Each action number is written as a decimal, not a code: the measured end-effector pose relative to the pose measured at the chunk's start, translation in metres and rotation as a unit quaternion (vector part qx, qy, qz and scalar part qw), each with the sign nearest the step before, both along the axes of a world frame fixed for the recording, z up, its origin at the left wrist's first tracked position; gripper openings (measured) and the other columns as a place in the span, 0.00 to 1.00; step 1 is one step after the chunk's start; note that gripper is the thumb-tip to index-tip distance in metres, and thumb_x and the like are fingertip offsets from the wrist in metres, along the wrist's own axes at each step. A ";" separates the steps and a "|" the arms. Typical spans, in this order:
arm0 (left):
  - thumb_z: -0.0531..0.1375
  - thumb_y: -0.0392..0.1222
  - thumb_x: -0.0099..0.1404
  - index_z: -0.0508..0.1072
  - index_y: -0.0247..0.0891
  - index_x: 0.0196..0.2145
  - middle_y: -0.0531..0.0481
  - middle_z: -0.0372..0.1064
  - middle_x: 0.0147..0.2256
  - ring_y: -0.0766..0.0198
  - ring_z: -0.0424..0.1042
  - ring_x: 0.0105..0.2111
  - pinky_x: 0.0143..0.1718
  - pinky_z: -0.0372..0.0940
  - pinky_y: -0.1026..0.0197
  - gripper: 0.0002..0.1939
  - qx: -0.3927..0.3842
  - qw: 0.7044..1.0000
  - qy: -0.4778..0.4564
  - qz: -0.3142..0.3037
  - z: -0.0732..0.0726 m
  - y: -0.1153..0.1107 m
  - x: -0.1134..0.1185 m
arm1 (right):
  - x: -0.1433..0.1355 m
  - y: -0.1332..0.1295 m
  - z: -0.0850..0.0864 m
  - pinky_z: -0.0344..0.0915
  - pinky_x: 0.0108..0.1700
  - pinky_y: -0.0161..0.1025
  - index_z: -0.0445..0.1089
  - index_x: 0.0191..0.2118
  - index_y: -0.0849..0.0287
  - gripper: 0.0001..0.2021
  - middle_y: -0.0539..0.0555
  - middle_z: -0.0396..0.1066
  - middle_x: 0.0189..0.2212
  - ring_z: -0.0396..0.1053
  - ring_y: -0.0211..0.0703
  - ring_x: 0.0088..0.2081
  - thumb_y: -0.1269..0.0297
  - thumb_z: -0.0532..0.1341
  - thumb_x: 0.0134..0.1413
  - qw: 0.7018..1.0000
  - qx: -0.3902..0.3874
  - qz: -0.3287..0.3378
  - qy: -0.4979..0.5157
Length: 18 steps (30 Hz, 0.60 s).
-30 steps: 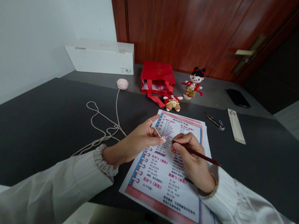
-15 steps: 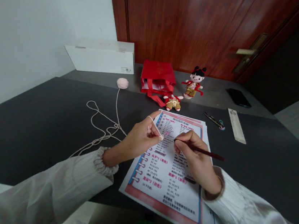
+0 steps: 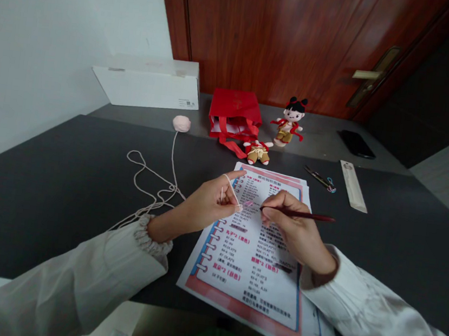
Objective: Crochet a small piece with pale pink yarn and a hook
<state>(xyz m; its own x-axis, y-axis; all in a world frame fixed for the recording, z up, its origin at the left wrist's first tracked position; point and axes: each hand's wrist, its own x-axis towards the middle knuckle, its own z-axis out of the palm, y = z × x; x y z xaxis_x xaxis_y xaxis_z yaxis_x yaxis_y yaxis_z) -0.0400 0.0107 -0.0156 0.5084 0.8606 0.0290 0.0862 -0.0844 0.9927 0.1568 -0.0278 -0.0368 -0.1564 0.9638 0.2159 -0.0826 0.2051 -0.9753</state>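
My left hand pinches a small pale pink yarn piece between thumb and finger, with a strand looped over the raised index finger. From there the yarn runs in loose loops over the dark mat to a pink ball. A dark red crochet hook is gripped in my right hand, its tip a little right of the yarn piece and apart from it. Both hands are above printed pattern sheets with pink headings and a drawn spiral binding.
Behind the sheets are a red bag, a headless doll body and a black-haired doll. A white box is at the back left. Small scissors, a white packet and a black phone lie on the right.
The hook has turned closer to level in my right hand. The whole view has shifted slightly, and my left hand holds the yarn as before.
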 end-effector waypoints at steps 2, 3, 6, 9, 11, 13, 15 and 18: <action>0.62 0.30 0.54 0.65 0.36 0.52 0.55 0.65 0.27 0.66 0.65 0.27 0.32 0.60 0.60 0.27 -0.006 1.000 -0.006 -0.007 0.001 -0.001 0.002 | -0.001 0.004 0.001 0.60 0.27 0.34 0.66 0.27 0.58 0.07 0.47 0.67 0.21 0.62 0.34 0.23 0.66 0.64 0.51 0.992 -0.088 0.037 0.089; 0.62 0.30 0.54 0.65 0.36 0.53 0.55 0.65 0.26 0.67 0.65 0.27 0.32 0.60 0.60 0.28 -0.007 1.000 -0.012 -0.009 0.001 -0.002 0.003 | -0.003 0.005 0.002 0.59 0.27 0.33 0.66 0.27 0.58 0.07 0.47 0.67 0.20 0.61 0.34 0.22 0.66 0.65 0.50 0.983 -0.126 0.052 0.123; 0.63 0.31 0.54 0.61 0.35 0.57 0.56 0.63 0.27 0.67 0.64 0.28 0.32 0.59 0.61 0.32 -0.016 1.000 -0.022 -0.005 0.001 -0.003 0.006 | -0.008 0.005 0.003 0.59 0.27 0.33 0.64 0.29 0.58 0.07 0.46 0.65 0.21 0.61 0.33 0.22 0.66 0.64 0.50 0.966 -0.186 0.072 0.166; 0.63 0.31 0.54 0.57 0.34 0.60 0.57 0.63 0.27 0.67 0.63 0.28 0.32 0.58 0.61 0.36 -0.048 0.999 -0.025 -0.002 0.002 -0.006 0.008 | -0.011 0.000 0.000 0.60 0.29 0.34 0.64 0.30 0.57 0.05 0.46 0.64 0.22 0.61 0.34 0.24 0.66 0.62 0.54 0.990 -0.098 0.038 0.092; 0.62 0.31 0.55 0.53 0.35 0.62 0.57 0.62 0.26 0.67 0.63 0.28 0.32 0.57 0.62 0.39 -0.084 0.996 -0.042 -0.009 0.004 -0.008 0.009 | -0.011 -0.004 -0.002 0.60 0.30 0.35 0.64 0.31 0.57 0.04 0.48 0.65 0.25 0.62 0.36 0.27 0.67 0.60 0.57 0.998 0.050 0.005 -0.035; 0.62 0.30 0.55 0.49 0.35 0.64 0.57 0.62 0.26 0.67 0.63 0.28 0.32 0.55 0.62 0.42 -0.125 0.990 -0.064 -0.016 0.005 -0.010 0.009 | -0.010 -0.007 -0.002 0.60 0.32 0.37 0.64 0.34 0.56 0.04 0.50 0.66 0.28 0.63 0.39 0.30 0.70 0.57 0.60 0.952 0.235 0.002 -0.196; 0.63 0.29 0.54 0.50 0.35 0.64 0.57 0.63 0.26 0.68 0.62 0.28 0.32 0.54 0.62 0.43 -0.172 0.982 -0.083 -0.016 0.005 -0.011 0.010 | -0.010 -0.011 0.000 0.59 0.33 0.40 0.64 0.35 0.58 0.06 0.52 0.67 0.28 0.61 0.42 0.31 0.73 0.53 0.62 0.852 0.390 -0.006 -0.349; 0.63 0.28 0.53 0.56 0.33 0.61 0.56 0.63 0.26 0.68 0.61 0.28 0.32 0.53 0.62 0.38 -0.253 0.959 -0.131 0.000 0.005 -0.012 0.011 | -0.011 -0.016 0.002 0.57 0.33 0.43 0.65 0.35 0.60 0.09 0.55 0.67 0.27 0.59 0.45 0.31 0.76 0.50 0.63 0.722 0.482 -0.071 -0.491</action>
<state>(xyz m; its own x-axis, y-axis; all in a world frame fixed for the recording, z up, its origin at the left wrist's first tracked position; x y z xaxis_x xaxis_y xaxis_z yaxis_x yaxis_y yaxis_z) -0.0287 -0.0009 -0.0108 0.5404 0.7984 -0.2655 -0.1718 0.4136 0.8941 0.1457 -0.0434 -0.0346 -0.6044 0.4617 0.6492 0.6411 0.7657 0.0524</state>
